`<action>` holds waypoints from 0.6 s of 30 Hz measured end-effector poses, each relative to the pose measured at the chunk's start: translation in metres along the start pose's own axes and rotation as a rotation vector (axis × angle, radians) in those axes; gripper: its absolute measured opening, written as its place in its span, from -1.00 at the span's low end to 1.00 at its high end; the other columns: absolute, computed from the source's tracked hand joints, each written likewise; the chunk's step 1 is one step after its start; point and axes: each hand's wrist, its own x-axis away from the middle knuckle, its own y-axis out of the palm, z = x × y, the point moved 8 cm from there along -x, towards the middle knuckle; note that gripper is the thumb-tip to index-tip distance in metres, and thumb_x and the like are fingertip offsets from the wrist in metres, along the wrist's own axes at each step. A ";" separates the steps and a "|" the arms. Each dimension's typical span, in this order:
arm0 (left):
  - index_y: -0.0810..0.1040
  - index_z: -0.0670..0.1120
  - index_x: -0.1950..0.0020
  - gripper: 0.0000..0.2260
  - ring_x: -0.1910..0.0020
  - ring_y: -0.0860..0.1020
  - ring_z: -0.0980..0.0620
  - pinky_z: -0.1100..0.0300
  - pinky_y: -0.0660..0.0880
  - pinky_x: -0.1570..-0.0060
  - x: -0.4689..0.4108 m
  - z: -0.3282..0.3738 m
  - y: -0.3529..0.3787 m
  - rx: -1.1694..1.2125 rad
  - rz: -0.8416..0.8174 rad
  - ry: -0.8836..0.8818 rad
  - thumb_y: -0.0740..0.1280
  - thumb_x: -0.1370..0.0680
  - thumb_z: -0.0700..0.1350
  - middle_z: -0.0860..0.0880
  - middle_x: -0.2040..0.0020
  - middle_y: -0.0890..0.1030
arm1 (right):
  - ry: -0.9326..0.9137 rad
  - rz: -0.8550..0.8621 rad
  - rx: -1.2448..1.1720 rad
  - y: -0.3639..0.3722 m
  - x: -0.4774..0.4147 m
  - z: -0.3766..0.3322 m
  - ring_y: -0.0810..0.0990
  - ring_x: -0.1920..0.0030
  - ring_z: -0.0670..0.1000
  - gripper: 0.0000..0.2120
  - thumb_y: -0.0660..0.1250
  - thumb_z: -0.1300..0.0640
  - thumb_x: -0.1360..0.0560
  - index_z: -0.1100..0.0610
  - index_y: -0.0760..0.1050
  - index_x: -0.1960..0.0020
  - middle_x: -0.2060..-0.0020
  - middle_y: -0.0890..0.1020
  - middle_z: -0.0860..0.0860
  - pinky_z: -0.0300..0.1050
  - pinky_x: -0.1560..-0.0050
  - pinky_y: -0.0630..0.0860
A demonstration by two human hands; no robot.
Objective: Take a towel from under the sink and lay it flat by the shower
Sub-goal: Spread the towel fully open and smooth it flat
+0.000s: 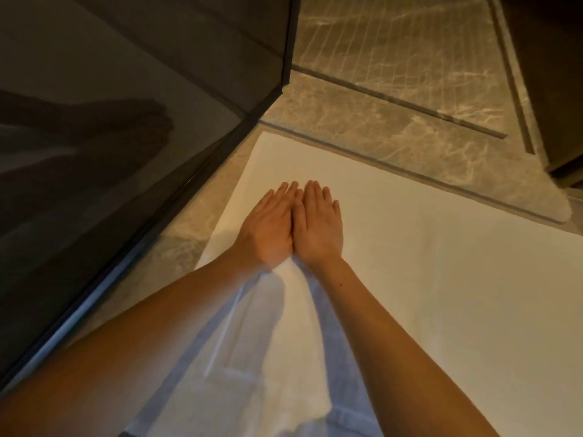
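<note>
Our left forearm [135, 348] and right forearm [397, 345] reach up from the bottom of the frame and converge toward the middle. Between them the white towel [441, 279] lies in bluish shadow, with a woven band showing near the bottom edge. Our left hand [268, 230] and right hand [317, 227] rest palm down on the towel at centre frame. Their fingers are straight and held together, and the two hands touch side by side.

We see the towel spread flat on the marble floor [362, 121], filling the lower right of the frame and running off its right and bottom edges. Its left edge runs just beside the dark-framed glass shower panel [126, 137] that fills the upper left, with a narrow band of bare floor between them. Its far edge lies along a dark strip [410, 175] in the floor, which slants from the centre down to the right. Beyond that strip, open marble extends to the top of the frame and reaches a dark cabinet [561, 89] at the upper right.
</note>
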 end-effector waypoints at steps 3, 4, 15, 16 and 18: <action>0.13 -0.23 -0.55 -0.50 -0.56 0.06 -0.09 0.03 0.00 -0.54 0.013 -0.025 -0.011 -0.008 0.024 0.063 0.00 -0.67 0.01 -0.18 -0.56 0.13 | -0.014 0.009 0.116 -0.009 0.021 0.045 -0.14 -0.57 0.00 -0.46 -0.16 -0.06 -0.66 0.08 -0.13 -0.59 -0.58 -0.07 -0.03 0.01 -0.54 -0.18; 0.05 -0.19 -0.57 -0.47 -0.57 -0.02 -0.04 0.09 -0.09 -0.54 0.017 -0.039 -0.011 -0.031 -0.009 0.030 -0.05 -0.66 0.05 -0.13 -0.59 0.05 | 0.003 0.022 0.131 -0.014 0.030 0.066 -0.12 -0.57 0.00 -0.46 -0.15 -0.06 -0.66 0.08 -0.11 -0.60 -0.58 -0.04 -0.03 0.02 -0.54 -0.16; -0.12 -0.15 -0.58 -0.43 -0.57 -0.13 -0.01 0.14 -0.26 -0.48 0.031 -0.024 -0.017 -0.170 -0.141 -0.023 -0.20 -0.63 0.09 -0.11 -0.61 -0.10 | 0.280 0.051 0.157 -0.056 0.079 0.133 -0.08 -0.57 0.08 -0.46 -0.09 0.00 -0.67 0.17 -0.06 -0.59 -0.58 -0.01 0.08 0.07 -0.53 -0.10; -0.07 -0.17 -0.58 -0.42 -0.58 -0.07 -0.03 0.13 -0.24 -0.48 0.040 -0.007 -0.015 -0.159 -0.105 0.050 -0.21 -0.61 0.08 -0.12 -0.60 -0.04 | 0.246 0.074 0.120 -0.049 0.080 0.108 -0.07 -0.57 0.08 -0.46 -0.08 -0.01 -0.67 0.17 -0.05 -0.59 -0.58 0.01 0.08 0.06 -0.54 -0.11; 0.09 -0.22 -0.56 -0.46 -0.56 0.07 -0.10 0.07 -0.12 -0.52 0.064 0.025 -0.008 -0.133 -0.063 0.196 -0.17 -0.64 0.02 -0.17 -0.57 0.10 | 0.126 0.081 0.027 -0.025 0.085 0.045 -0.06 -0.57 0.07 -0.47 -0.10 -0.01 -0.66 0.16 -0.02 -0.59 -0.58 0.03 0.07 0.04 -0.53 -0.11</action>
